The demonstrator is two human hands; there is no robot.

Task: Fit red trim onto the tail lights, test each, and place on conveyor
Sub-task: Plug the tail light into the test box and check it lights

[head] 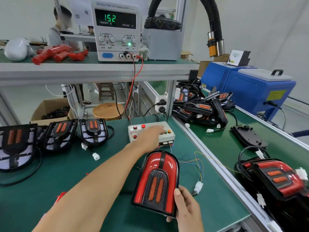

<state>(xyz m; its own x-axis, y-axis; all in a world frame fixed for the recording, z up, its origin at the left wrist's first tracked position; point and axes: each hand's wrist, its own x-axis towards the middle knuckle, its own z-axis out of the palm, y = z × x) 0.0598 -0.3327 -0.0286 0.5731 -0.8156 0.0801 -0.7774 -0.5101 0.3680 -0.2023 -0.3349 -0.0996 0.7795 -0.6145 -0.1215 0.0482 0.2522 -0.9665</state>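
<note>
A tail light with red trim (157, 180) stands tilted on the green bench, and my right hand (185, 210) grips its lower right edge. My left hand (151, 136) reaches forward with fingers stretched over the white test box (150, 131), touching near its coloured buttons. Three untrimmed tail lights (92, 131) lie in a row at the left. Loose red trim pieces (55, 54) sit on the upper shelf. A trimmed tail light (275, 178) lies on the conveyor (222, 144) at the right.
A DC power supply (117, 29) on the shelf reads 152, with red leads running down to the test box. A pile of tail lights (200, 104) sits further up the conveyor beside a blue machine (250, 87). A wired white connector (198, 186) lies by the held light.
</note>
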